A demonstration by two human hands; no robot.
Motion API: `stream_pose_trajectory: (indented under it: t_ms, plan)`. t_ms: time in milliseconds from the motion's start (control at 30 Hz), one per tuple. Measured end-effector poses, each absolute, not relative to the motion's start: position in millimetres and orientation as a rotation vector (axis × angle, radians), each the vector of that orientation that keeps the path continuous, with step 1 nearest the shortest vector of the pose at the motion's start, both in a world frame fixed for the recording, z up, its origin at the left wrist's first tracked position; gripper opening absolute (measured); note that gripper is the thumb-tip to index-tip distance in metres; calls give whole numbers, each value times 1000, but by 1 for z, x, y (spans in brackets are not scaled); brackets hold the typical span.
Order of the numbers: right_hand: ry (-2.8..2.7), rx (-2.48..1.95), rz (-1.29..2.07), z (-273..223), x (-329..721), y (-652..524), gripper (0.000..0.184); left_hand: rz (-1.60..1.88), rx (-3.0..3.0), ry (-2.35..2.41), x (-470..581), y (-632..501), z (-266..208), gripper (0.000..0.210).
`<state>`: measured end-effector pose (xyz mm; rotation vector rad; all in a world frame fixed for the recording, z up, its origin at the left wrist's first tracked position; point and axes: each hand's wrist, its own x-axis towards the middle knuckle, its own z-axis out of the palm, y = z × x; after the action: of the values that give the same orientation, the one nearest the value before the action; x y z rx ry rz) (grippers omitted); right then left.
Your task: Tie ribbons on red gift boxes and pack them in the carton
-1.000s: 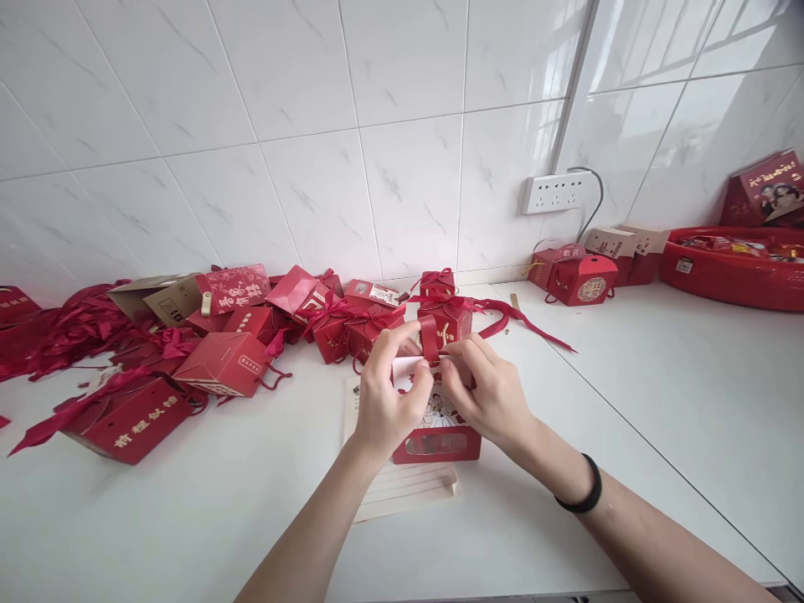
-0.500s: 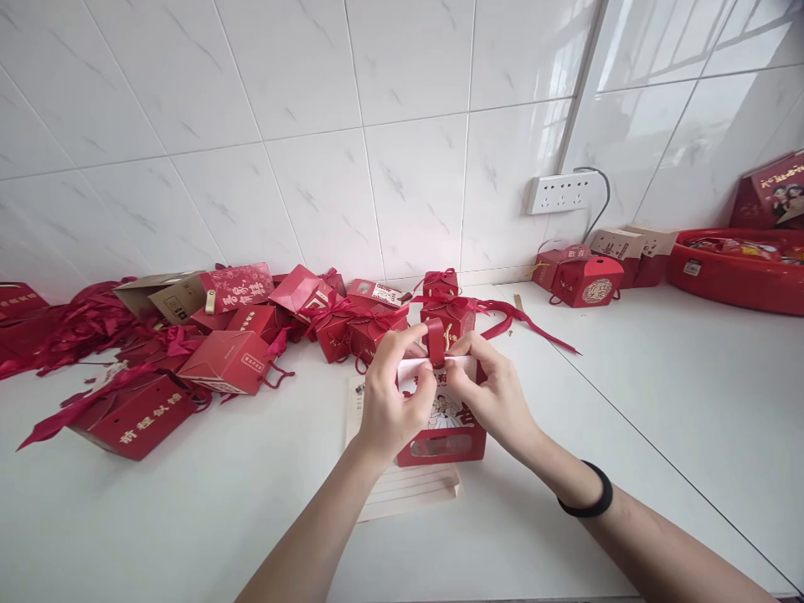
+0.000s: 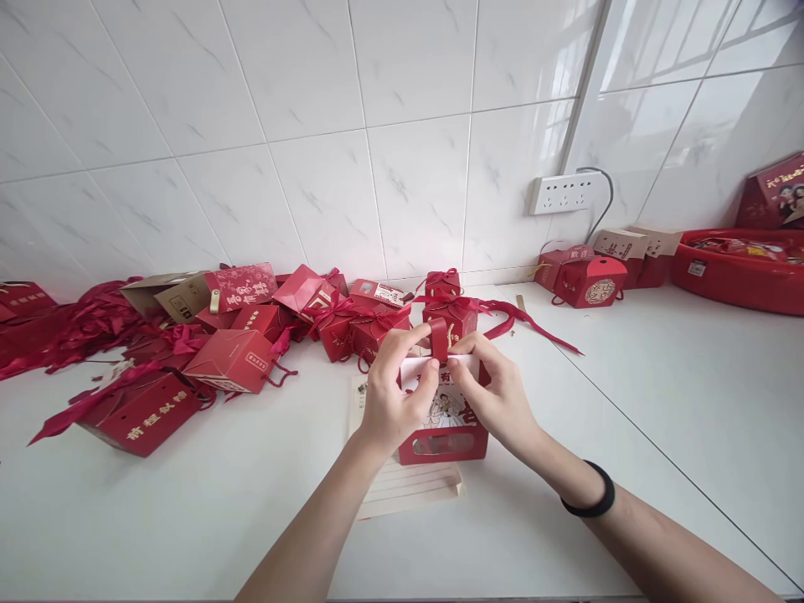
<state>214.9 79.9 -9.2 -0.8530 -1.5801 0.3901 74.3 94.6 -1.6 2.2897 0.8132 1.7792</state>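
A red and white gift box with a clear window and a printed couple stands upright in front of me. From its top rises a looped red strap handle. My left hand pinches the top edge of the box left of the strap, thumb on the near face. On the other side of the strap, my right hand grips the same edge with thumb and bent fingers. Both sets of far fingertips are partly hidden behind the box. Beneath it lies a lined paper pad with a curled corner.
Several red gift boxes with ribbons are heaped along the wall to the left. Small ribbon-tied boxes stand just behind my hands. At the right are more boxes, a red basin and a wall power strip.
The view has shifted very slightly, so everything sits a little further right. Both hands keep the same grip on the top of the box.
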Motion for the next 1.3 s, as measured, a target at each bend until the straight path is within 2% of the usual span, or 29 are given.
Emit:
stream_pose_trajectory:
  t_ms: [500,733,1000,1300]
  plan:
    - [-1567,-892,370,-9,214,80,14,1816,2342,790,75,95,-2,37]
    - [-1583,-938,432,-7,215,80,13,1837,2420,797,74,95,-1,35]
    - [-1591,-909,322,-9,214,82,12,1841,2374,746,74,97,-3,34]
    - [-1608,-887,347,-10,215,81,15,1878,2361,731,75,97,-3,35]
